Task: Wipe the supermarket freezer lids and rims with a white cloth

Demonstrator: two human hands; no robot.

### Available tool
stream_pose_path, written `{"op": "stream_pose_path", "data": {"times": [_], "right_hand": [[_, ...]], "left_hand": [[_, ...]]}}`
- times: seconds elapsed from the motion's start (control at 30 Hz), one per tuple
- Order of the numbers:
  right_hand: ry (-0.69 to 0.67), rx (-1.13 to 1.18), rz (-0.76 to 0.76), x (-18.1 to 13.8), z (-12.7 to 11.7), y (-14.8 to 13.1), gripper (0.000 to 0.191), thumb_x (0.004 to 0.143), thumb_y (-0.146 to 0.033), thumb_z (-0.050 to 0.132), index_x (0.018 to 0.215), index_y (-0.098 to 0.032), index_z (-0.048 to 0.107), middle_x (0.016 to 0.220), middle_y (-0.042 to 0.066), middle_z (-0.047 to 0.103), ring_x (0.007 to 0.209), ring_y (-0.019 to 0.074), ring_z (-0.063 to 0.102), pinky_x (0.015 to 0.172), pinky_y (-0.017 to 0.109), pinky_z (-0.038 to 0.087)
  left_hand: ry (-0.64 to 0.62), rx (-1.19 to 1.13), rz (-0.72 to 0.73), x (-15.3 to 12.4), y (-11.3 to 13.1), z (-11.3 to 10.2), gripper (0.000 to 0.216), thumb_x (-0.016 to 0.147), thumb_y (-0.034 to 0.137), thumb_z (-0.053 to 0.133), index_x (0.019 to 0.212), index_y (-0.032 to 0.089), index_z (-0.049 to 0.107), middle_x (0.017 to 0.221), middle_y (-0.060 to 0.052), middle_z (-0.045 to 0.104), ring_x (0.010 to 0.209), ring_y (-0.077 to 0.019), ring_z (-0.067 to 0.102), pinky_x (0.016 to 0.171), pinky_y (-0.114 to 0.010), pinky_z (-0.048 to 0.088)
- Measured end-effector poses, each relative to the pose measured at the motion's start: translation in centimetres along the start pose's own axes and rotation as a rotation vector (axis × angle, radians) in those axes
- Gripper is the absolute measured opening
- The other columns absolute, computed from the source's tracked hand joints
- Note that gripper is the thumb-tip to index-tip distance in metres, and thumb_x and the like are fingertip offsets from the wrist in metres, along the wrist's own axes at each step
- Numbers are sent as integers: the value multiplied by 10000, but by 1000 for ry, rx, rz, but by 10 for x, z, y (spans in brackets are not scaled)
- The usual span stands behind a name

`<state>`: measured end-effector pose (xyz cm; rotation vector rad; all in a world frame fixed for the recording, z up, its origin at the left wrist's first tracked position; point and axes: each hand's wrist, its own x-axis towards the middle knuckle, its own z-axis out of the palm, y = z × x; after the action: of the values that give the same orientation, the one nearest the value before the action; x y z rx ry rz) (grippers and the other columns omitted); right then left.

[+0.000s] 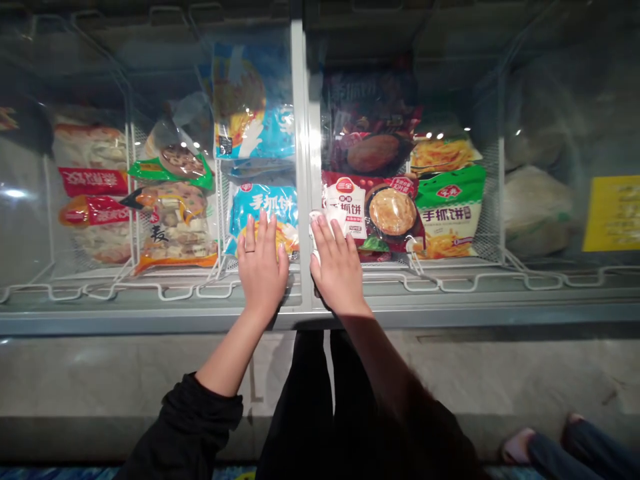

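Glass bears both palms at the near edge of the freezer [450,319]: my left hand [261,265] flat on the left lid [165,73], my right hand [338,268] on the right lid [450,87], fingers open and gripping nothing, since smooth panes flanking the middle frame [299,133] offer no hold.

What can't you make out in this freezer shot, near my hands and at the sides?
Head view: blue packet, lower part covered by the left hand.
Head view: red and white packet, corner covered by the right hand.
Head view: pale bags at right, blurred behind misted, glaring glass.
Head view: yellow label, print too blurred, cut by the right edge.
Head view: another person's feet, cut by the bottom edge.
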<state>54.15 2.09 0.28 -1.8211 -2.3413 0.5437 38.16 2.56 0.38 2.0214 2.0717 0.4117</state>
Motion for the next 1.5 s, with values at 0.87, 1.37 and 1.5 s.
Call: {"op": "stream_pose_path", "data": {"times": [0.87, 1.37, 1.5], "right_hand": [[78, -54, -10, 108, -37, 43, 689, 1062, -315, 391, 1719, -197, 222, 1769, 32, 285, 1652, 261, 203, 1356, 517, 199], [193, -142, 274, 64, -92, 222, 706, 1065, -369, 376, 1713, -142, 214, 1754, 130, 322, 1623, 322, 280, 1313, 586, 273], [236, -179, 455, 27, -104, 275, 726, 1056, -390, 353, 1709, -109, 207, 1741, 171, 334, 1611, 345, 305, 1297, 597, 304]], "left_hand": [[24, -26, 16, 1, 1, -1, 734, 1038, 188, 488, 1716, 283, 224, 1735, -95, 310, 1627, -338, 269, 1323, -622, 245], [13, -45, 213, 103, 65, 2, 610, 1035, 184, 413, 1645, 170, 404, 1726, -97, 362, 1628, -250, 290, 1345, -498, 260], [56, -51, 185, 171, 75, 14, 606, 1025, 189, 420, 1629, 146, 420, 1725, -106, 362, 1623, -251, 307, 1341, -492, 270]]}}
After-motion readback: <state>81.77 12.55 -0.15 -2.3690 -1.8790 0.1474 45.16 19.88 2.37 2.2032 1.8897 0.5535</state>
